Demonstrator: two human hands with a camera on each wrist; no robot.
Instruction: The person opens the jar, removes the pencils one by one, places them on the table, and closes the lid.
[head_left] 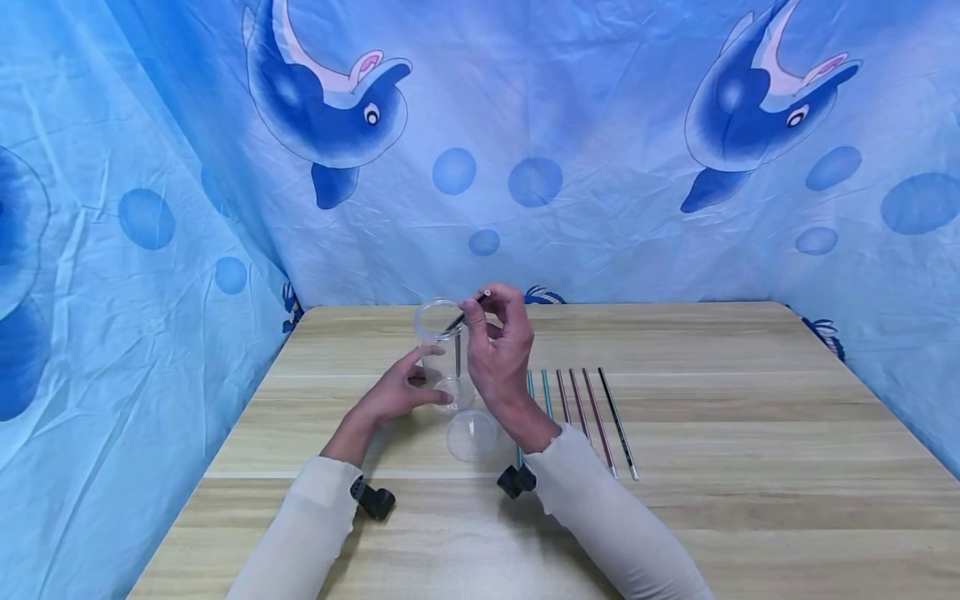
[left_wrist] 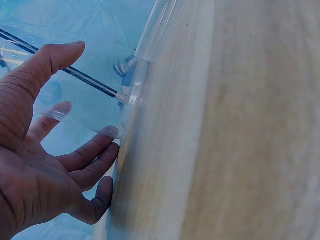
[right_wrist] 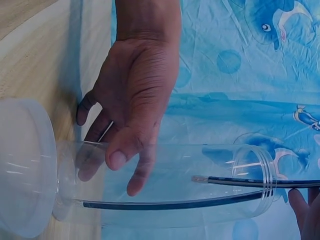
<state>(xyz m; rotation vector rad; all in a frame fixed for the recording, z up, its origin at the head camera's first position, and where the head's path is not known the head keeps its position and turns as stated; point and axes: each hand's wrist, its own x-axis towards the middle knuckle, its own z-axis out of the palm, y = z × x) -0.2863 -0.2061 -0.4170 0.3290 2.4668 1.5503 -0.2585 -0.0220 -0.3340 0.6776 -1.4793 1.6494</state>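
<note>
A clear plastic jar (right_wrist: 170, 160) stands upright and uncapped on the wooden table. My left hand (head_left: 393, 393) holds it low down, thumb on the near side and fingers around the far side. Inside leans a dark pencil (right_wrist: 165, 205), its lower end near the base in the left wrist view. Above, my right hand (head_left: 501, 346) pinches a black pencil (head_left: 468, 310) between thumb and fingers; it tilts down through the open mouth, its lower end inside the jar (head_left: 447, 371). Just in front of the jar lies a round translucent lid (head_left: 472, 435).
Right of the jar, several pencils lie side by side: teal ones (head_left: 546, 392), reddish ones (head_left: 597, 417) and a black one (head_left: 618, 425). The right forearm partly covers the row. A blue dolphin-print curtain (head_left: 585, 242) hangs behind the table (head_left: 720, 467).
</note>
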